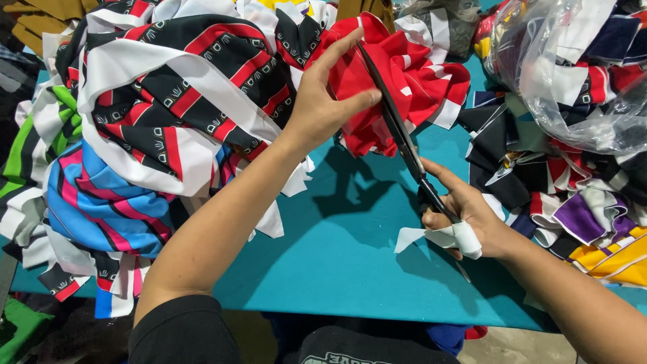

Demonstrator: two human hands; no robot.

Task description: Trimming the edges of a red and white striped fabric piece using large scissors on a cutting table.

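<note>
Head view: left hand [323, 101] is raised, forearm running up from the lower left, wrist slightly bent. Its fingers are closed on a bunched piece of red-and-white fabric [411, 81], thumb pressing the near face, index finger stretched along the top fold. That fabric is held up off the teal surface [337, 249], above its far middle part.

Right hand [465, 219] comes in from the lower right, palm turned left, fingers wrapped through the handles of black scissors [401, 131]. White tape or cloth wrap on one finger; a small white scrap hangs beside it. Blades point up and away, lying across the right edge of the red fabric, just beside the left thumb. How far the blades are parted, can't tell.

Left of the red fabric: heap of black, red and white striped cloth [175, 87]. Right of it: clear plastic bag [573, 74] over mixed offcuts.
</note>
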